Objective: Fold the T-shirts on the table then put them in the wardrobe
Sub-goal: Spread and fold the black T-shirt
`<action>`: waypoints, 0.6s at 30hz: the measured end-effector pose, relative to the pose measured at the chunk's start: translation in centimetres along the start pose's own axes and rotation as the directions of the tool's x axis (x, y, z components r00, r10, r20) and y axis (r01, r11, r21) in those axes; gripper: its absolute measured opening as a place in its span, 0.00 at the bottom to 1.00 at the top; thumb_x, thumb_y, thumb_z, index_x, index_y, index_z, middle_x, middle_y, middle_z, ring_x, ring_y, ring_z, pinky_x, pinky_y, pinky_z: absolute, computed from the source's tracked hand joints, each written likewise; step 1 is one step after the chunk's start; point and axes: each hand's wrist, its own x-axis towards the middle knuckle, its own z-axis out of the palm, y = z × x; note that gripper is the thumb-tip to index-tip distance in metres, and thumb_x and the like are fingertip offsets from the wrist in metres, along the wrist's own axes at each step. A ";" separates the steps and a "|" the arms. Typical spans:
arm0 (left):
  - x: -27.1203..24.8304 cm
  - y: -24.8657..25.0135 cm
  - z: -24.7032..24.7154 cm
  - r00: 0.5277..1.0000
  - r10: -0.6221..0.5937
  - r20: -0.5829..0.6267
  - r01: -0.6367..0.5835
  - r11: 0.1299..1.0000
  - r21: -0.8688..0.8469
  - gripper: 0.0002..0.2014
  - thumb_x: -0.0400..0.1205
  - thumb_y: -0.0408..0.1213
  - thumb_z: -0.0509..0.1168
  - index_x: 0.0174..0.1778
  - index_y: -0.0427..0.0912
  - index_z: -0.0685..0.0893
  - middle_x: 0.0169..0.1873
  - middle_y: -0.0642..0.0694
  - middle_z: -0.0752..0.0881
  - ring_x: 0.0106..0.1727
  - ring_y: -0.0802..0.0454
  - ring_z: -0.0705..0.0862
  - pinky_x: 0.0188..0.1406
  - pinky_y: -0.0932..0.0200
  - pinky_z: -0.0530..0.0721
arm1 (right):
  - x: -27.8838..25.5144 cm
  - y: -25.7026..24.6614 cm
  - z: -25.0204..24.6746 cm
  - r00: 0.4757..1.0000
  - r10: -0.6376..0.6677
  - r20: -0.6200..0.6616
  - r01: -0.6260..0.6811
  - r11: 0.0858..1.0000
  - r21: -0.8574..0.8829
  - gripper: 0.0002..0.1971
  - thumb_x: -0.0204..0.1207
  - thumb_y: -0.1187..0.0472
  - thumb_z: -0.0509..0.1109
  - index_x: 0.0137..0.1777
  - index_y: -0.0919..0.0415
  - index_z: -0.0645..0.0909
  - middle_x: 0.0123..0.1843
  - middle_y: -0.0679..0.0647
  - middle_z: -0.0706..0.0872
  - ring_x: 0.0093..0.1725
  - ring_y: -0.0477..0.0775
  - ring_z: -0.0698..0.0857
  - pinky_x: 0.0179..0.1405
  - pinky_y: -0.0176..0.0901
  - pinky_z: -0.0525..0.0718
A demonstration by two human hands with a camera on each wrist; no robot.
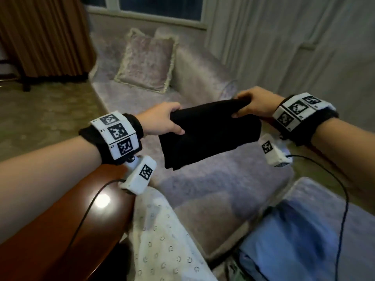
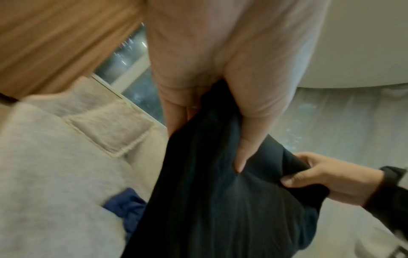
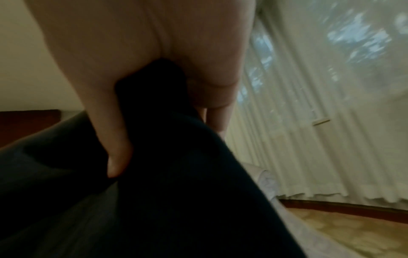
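Over sofa (image 1: 213,185): one black T-shirt (image 1: 205,136)

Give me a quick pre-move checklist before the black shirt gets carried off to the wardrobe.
1. Left hand grips the black T-shirt: ok.
2. Right hand grips its other end: ok.
3. Shirt lifted off the sofa: ok.
4. Fold neat, no loose edges: cannot tell; lower layers hang unevenly.
5. Wardrobe in sight: not ok.
6. Wrist cable free of the shirt: ok.
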 end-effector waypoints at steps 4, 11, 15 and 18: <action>0.5 6.1 5.3 0.979 0.097 0.180 -0.074 0.989 -0.129 0.15 0.77 0.31 0.72 0.59 0.39 0.80 0.54 0.40 0.86 0.56 0.43 0.85 0.59 0.42 0.83 | -7.6 4.6 -4.9 0.983 0.183 0.004 -0.183 0.982 -0.051 0.10 0.69 0.59 0.79 0.34 0.54 0.79 0.33 0.48 0.80 0.32 0.43 0.77 0.29 0.30 0.72; -2.5 12.1 14.1 0.858 0.099 0.503 0.107 0.925 -0.364 0.14 0.80 0.31 0.68 0.60 0.47 0.80 0.56 0.43 0.86 0.54 0.45 0.87 0.55 0.47 0.86 | -16.7 8.6 -8.5 0.890 0.442 0.110 -0.435 0.897 -0.084 0.14 0.67 0.54 0.79 0.47 0.61 0.83 0.42 0.55 0.85 0.44 0.55 0.82 0.47 0.47 0.79; -3.8 9.2 19.2 0.746 -0.039 0.665 0.292 0.916 -0.274 0.13 0.79 0.35 0.69 0.58 0.51 0.79 0.56 0.46 0.87 0.56 0.45 0.86 0.57 0.48 0.86 | -16.2 10.2 -3.2 0.864 0.427 0.269 -0.409 0.904 -0.122 0.11 0.68 0.54 0.80 0.45 0.54 0.81 0.40 0.47 0.83 0.42 0.48 0.80 0.42 0.40 0.78; -4.3 6.4 23.3 0.594 -0.171 0.786 0.376 0.923 -0.084 0.21 0.82 0.41 0.66 0.72 0.46 0.74 0.65 0.44 0.83 0.57 0.46 0.84 0.47 0.59 0.86 | -14.5 12.0 3.3 0.822 0.415 0.390 -0.362 0.909 -0.205 0.16 0.69 0.53 0.79 0.53 0.58 0.81 0.43 0.48 0.80 0.48 0.52 0.79 0.40 0.42 0.75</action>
